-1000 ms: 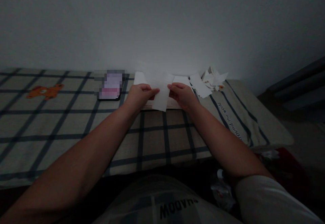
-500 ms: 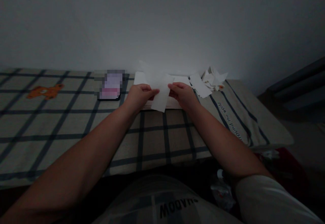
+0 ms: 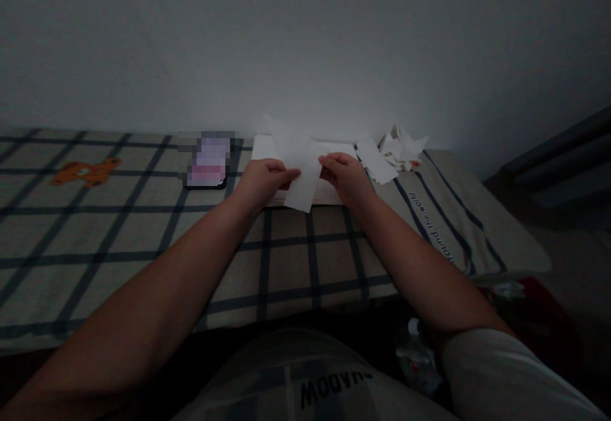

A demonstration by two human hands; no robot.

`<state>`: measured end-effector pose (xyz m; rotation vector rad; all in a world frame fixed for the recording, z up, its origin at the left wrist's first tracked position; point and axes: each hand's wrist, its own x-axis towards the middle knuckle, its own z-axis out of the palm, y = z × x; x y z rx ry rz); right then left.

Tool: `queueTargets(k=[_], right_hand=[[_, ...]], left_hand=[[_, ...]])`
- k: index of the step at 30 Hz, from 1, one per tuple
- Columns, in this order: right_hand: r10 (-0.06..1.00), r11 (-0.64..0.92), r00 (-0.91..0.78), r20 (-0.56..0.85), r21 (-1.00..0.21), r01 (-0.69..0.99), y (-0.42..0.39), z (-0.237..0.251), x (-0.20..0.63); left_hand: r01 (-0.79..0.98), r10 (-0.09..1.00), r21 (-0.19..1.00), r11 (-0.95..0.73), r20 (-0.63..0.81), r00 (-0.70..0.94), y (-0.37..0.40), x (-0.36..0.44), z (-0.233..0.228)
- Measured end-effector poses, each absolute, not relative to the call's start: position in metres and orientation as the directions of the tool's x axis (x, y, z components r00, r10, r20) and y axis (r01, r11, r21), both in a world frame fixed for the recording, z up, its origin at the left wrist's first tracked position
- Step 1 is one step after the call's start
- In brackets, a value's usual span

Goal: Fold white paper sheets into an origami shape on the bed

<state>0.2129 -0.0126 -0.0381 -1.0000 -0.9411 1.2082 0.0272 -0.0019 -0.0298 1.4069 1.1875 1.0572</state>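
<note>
Between left hand (image 3: pixel 261 181) and right hand (image 3: pixel 346 178), white paper sheet (image 3: pixel 300 169), both grips pinching it.

Dim room, light weak and grey, brightest low on the plain white wall (image 3: pixel 305 39) that fills the upper half of the view. Against the wall stands a bed or low surface covered by a beige cloth with a dark blue grid (image 3: pixel 119 236), an orange bear print (image 3: pixel 86 171) near its far left and a line of printed lettering (image 3: pixel 432 227) along the right side. Right of it lies dark floor (image 3: pixel 563 268), with a dark slanted piece of furniture (image 3: pixel 558 160) at the frame edge, too dim to identify.
</note>
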Motion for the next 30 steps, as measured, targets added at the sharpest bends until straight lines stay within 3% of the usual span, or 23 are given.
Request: queueTargets(k=[8, 18, 24, 30], right_hand=[[0.995, 0.079, 0.079, 0.056, -0.942, -0.327, -0.0125, -0.0363, 0.2132], [0.975, 0.127, 0.207, 0.085, -0.972, -0.2, -0.0094, -0.0387, 0.2176], [0.983, 0.107, 0.168, 0.069, -0.967, -0.229, -0.0099, -0.0358, 0.2178], [0.997, 0.067, 0.038, 0.062, -0.989, -0.13, -0.0144, -0.0381, 0.214]], left_hand=[[0.154, 0.99, 0.988, -0.011, -0.011, 0.138, -0.0052, 0.0275, -0.0228], [0.185, 0.985, 0.983, -0.012, -0.02, 0.169, -0.0072, 0.0267, -0.0224], [0.19, 0.985, 0.982, -0.012, -0.021, 0.17, -0.0048, 0.0258, -0.0226], [0.052, 0.993, 0.999, -0.004, -0.002, 0.117, 0.0015, 0.0276, -0.0297]])
